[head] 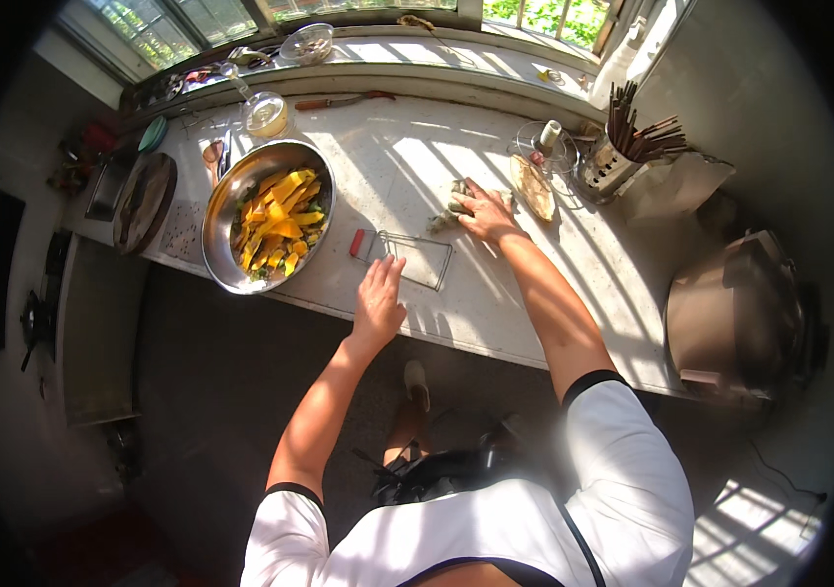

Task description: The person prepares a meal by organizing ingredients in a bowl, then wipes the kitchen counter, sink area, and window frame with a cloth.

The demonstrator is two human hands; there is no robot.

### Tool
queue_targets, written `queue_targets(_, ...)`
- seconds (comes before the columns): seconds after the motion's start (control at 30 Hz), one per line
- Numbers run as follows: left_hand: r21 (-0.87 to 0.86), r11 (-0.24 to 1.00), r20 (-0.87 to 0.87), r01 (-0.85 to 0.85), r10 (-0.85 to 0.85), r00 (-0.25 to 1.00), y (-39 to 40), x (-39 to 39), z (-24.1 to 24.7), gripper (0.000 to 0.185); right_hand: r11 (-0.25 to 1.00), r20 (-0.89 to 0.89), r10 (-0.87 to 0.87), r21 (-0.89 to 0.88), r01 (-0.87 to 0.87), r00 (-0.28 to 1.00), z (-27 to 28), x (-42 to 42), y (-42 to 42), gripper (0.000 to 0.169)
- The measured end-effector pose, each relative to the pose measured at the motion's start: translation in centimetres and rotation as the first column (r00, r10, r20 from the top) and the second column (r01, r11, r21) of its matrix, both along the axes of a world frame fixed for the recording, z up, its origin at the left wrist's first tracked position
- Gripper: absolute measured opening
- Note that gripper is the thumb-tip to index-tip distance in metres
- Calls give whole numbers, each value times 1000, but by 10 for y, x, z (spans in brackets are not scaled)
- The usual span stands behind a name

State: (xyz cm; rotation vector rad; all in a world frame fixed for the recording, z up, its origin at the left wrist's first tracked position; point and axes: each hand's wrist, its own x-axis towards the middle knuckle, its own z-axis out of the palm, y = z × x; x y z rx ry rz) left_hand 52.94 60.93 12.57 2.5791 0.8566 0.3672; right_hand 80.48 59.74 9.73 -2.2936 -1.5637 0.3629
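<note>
My right hand (487,214) presses on a crumpled cloth (454,211) on the pale countertop (380,169). Just left of a long brownish flat object (532,188), the cloth lies partly under my fingers. My left hand (380,297) hovers near the counter's front edge with nothing in it, its fingers stretched out. Close to those fingertips lies a wire rack with a red handle (417,260). To the left stands a large steel bowl (220,220) with orange-yellow peel-like strips (285,209) and some green scraps.
A steel holder of chopsticks (600,172) and a wire stand (560,158) are at the back right, a large rice-cooker-like pot (733,308) at the right. A glass jar (266,115), a wooden-handled knife (343,102) and a round wooden board (145,202) lie beyond and left.
</note>
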Motion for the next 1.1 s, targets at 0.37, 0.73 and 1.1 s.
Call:
queue_targets(0.37, -51, 890, -264, 453, -450, 853, 117, 27, -4, 87, 723, -466, -352, 415, 552, 812, -3, -57, -147, 28)
queue_targets(0.73, -188, 973, -147, 134, -163, 976, 105, 64, 23, 73, 520, -49, -801, 437, 734, 597, -34, -93, -215, 18)
queue_targets(1.1, 220, 973, 6, -66, 66, 998, 204, 205, -22, 73, 387, -83, -846, 586, 712, 527, 2, 85, -194, 32)
